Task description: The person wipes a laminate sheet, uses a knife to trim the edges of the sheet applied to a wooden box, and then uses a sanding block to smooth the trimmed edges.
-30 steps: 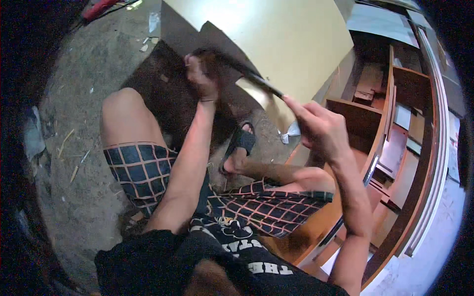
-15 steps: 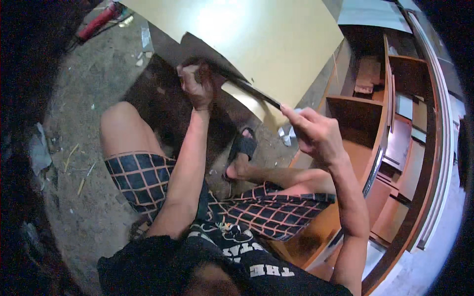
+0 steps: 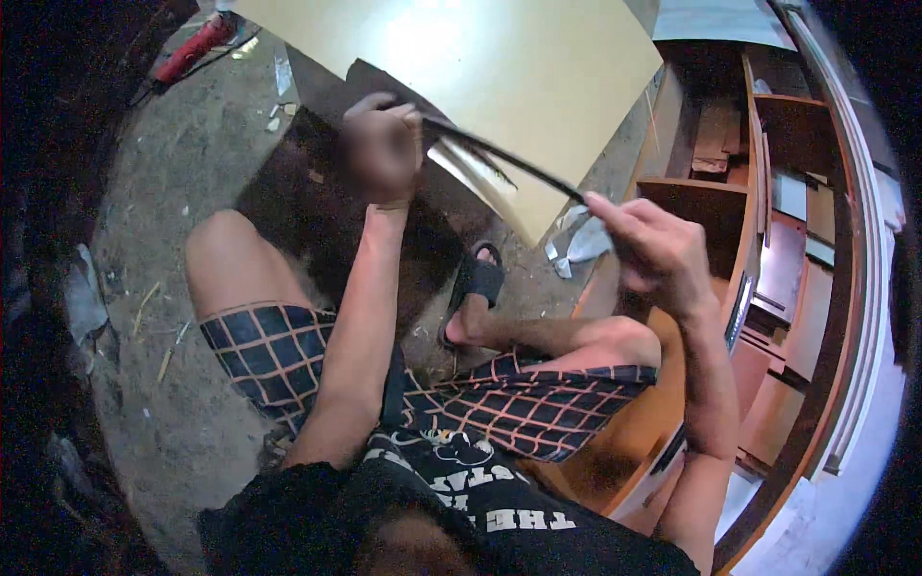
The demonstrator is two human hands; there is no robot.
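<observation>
A thin dark strip (image 3: 519, 160) stretches between my hands in a slight upward bow, in front of a large pale yellow panel (image 3: 557, 82). My left hand (image 3: 382, 154) is closed in a fist round its left end; motion blurs this hand. At the strip's right end my right hand (image 3: 663, 252) grips it, the index finger and thumb toward the tip. Below the strip, a bright narrow edge shows near the panel's lower corner. The strip's exact material cannot be made out.
Beside my right arm stands a brown wooden cabinet frame (image 3: 693, 197) with several boards inside. A red tool (image 3: 197, 48) with a cable lies on the floor at the far left. White plastic scraps (image 3: 583, 245) lie near the panel corner. My sandalled foot (image 3: 474, 288) rests below it.
My right hand has moved right and slightly down with the strip's end. The strip looks longer between my hands and more curved. My left hand has shifted only a little.
</observation>
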